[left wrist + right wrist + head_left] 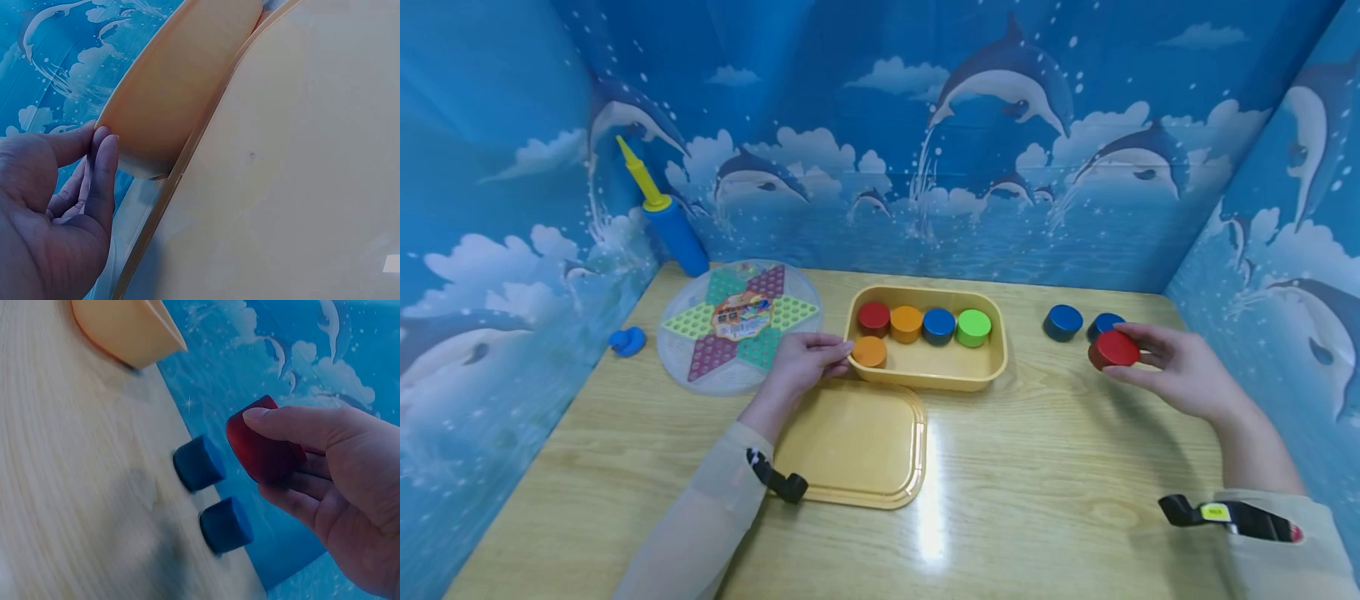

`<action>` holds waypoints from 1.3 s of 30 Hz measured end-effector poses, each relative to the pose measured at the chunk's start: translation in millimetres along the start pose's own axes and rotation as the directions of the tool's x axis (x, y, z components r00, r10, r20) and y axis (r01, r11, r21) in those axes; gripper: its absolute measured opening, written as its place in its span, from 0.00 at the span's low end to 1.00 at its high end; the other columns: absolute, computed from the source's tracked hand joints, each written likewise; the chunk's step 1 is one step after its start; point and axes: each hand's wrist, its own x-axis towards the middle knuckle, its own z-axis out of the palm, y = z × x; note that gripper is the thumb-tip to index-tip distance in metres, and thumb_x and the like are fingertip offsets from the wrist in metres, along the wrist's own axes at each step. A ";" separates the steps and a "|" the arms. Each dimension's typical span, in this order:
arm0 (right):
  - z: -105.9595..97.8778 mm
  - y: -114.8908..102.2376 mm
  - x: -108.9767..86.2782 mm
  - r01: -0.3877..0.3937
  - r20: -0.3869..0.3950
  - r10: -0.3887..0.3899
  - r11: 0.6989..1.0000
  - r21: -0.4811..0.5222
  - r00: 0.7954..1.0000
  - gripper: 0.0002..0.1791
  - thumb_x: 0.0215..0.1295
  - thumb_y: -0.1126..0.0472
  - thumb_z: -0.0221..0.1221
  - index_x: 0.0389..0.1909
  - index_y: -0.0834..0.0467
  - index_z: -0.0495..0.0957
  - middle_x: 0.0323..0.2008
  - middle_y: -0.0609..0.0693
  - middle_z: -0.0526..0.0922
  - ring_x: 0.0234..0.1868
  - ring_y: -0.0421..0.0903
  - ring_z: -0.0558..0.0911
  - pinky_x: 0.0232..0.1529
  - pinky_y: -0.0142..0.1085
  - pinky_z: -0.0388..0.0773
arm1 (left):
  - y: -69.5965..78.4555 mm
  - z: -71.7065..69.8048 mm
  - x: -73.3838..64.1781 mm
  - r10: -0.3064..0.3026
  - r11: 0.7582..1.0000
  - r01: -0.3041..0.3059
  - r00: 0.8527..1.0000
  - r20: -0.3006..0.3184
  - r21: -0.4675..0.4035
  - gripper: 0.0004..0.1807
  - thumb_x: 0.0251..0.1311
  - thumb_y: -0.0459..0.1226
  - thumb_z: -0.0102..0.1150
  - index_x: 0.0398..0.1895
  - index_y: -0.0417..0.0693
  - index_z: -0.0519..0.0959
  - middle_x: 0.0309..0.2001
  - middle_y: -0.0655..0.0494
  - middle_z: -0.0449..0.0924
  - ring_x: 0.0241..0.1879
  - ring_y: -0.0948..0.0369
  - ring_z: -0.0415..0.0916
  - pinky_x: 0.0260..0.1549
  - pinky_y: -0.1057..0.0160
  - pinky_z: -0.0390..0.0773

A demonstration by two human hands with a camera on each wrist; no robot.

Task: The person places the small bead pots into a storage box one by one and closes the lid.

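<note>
With fingers and thumb my left hand (pixel 805 362) pinches the left rim of a yellow plastic box (pixel 925 379); the left wrist view shows the fingertips (pixel 103 134) at the rim. Inside the box stand a red cylinder (pixel 874 318), two orange cylinders (pixel 906 324), a blue one (pixel 938 326) and a green one (pixel 973 328). My right hand (pixel 1183 371) holds a short red cylinder (pixel 265 440) between thumb and fingers, raised above the table. Beside it two blue cylinders (pixel 200 464) stand on the table, one partly hidden by the red cylinder in the head view.
In front of the box lies a yellow lid (pixel 857 442), partly under my left forearm. A round star-patterned game board (pixel 741 321) lies at the left. Behind it a blue and yellow hand pump (pixel 673 233) leans on the dolphin-print backdrop. A small blue knobbed piece (pixel 627 341) is near the left edge.
</note>
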 end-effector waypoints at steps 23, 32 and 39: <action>19.2 -68.7 26.0 0.155 0.041 -0.159 0.985 0.076 0.986 0.36 0.67 0.59 0.75 0.71 0.66 0.74 0.62 0.64 0.81 0.56 0.45 0.84 0.50 0.19 0.81 | -0.7 0.4 1.7 0.010 1.000 -0.009 1.000 -0.006 0.002 0.13 0.65 0.29 0.73 0.48 0.29 0.84 0.38 0.43 0.87 0.30 0.58 0.87 0.36 0.62 0.92; 28.8 -86.4 38.4 0.131 0.091 -0.138 0.988 0.080 0.986 0.37 0.67 0.57 0.75 0.72 0.65 0.73 0.64 0.62 0.80 0.60 0.60 0.83 0.50 0.17 0.79 | -0.8 0.6 2.2 0.011 1.000 -0.011 1.000 -0.014 0.007 0.11 0.65 0.29 0.73 0.47 0.30 0.85 0.37 0.43 0.86 0.30 0.58 0.87 0.36 0.62 0.92; 34.8 -101.5 50.3 0.135 0.149 -0.147 0.987 0.084 0.978 0.39 0.67 0.56 0.74 0.74 0.63 0.71 0.66 0.60 0.78 0.59 0.58 0.83 0.56 0.42 0.88 | -1.3 -0.4 2.4 0.002 1.000 -0.002 1.000 -0.004 -0.016 0.12 0.64 0.28 0.74 0.47 0.29 0.84 0.35 0.43 0.86 0.30 0.59 0.87 0.36 0.62 0.92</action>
